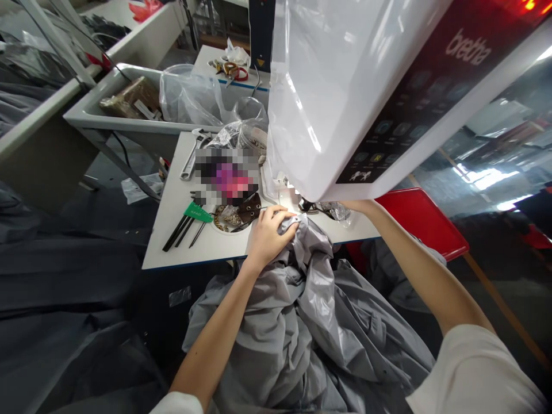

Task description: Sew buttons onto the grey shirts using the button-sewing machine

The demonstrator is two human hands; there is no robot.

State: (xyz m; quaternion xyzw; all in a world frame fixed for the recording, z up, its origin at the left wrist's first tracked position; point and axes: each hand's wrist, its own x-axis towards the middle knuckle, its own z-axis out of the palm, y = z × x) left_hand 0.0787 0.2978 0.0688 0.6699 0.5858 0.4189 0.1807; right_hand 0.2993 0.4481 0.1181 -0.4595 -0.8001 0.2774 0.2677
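My left hand (271,234) is closed on the upper edge of a grey garment (280,322), at the front of the white table (168,253). A small metal snap (297,220) shows on the cloth beside its fingertips. The garment hangs in folds over the table's edge and down my lap. Above it stands a large white machine (328,98) with a dark red panel. My right hand (356,204) reaches under the machine's head; its fingers are hidden behind the housing. Small metal parts and clear plastic (340,211) lie near it.
A wrench (188,164), black rods with a green tag (198,213) and a round opening holding metal parts (228,217) are at the left of the table. Behind is a trough (92,109) with plastic bags. A red tray (425,221) sits at the right.
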